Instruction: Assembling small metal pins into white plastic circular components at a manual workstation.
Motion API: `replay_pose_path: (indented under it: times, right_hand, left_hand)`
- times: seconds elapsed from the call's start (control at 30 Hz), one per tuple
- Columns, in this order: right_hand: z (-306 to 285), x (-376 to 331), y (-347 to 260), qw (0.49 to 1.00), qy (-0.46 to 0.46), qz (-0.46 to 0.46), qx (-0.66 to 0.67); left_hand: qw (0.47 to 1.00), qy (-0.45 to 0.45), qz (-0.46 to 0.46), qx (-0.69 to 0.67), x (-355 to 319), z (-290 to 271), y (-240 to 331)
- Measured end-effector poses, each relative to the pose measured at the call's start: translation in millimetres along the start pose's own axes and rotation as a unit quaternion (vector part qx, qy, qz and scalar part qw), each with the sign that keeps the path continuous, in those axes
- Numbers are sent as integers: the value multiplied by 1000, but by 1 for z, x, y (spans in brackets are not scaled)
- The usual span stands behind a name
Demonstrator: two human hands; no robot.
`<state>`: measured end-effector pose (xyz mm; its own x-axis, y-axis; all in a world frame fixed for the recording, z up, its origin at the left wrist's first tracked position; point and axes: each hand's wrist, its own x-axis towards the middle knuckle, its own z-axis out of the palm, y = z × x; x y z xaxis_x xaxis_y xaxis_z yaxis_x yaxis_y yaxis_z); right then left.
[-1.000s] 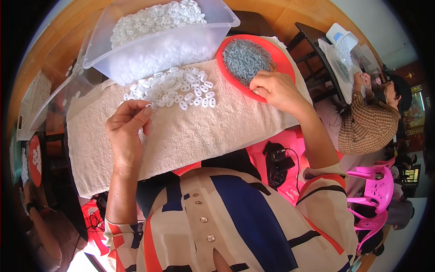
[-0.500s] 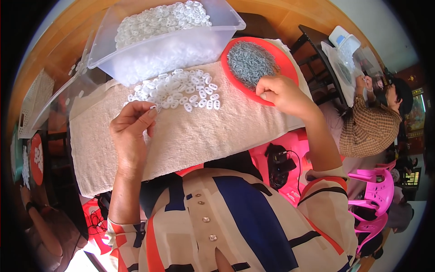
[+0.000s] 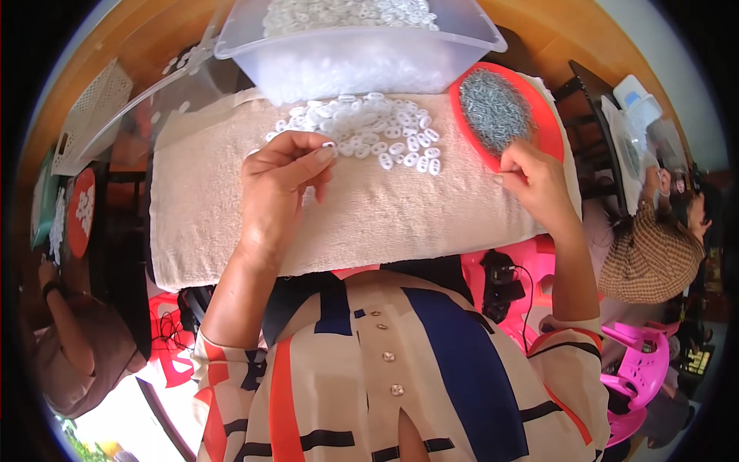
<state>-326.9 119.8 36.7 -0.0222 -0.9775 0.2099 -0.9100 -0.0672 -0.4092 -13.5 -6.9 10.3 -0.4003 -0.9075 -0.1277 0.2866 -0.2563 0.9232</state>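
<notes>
Here, the clear tub (image 3: 362,58) brims with white rings, and the red tray (image 3: 539,127) holds grey clips (image 3: 493,108). Loose rings (image 3: 385,135) lie on the towel (image 3: 369,208). The left hand (image 3: 281,189) pinches one ring, now nearer the pile; the right hand (image 3: 535,181), fingers curled, has slipped to the tray's edge, its hold unclear.

We see a wooden table top (image 3: 138,38) curving along the upper edge, daylight bright at lower left. Pink plastic chairs (image 3: 639,369) sit at right near a second table (image 3: 608,131). White lattice basket (image 3: 88,112) at far left. Two other people sit either side.
</notes>
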Motion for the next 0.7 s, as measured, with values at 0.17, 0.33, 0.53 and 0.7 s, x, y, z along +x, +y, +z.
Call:
replay_pose_path:
  times: [0.17,0.33,0.53,0.7]
  right_hand:
    - [8,1,0,999,15,-39,-6]
    - [18,12,-9,993,95,-65,-6]
    - [47,60,-71,895,9,21,445]
    - [67,79,-93,905,-134,1,403]
  left_hand:
    - [999,-17,-13,-30,0,-7,1]
    - [996,-46,-40,-69,2,-8,2]
    - [996,-46,-38,-66,0,-8,1]
    - [997,-22,-32,-72,2,-10,-2]
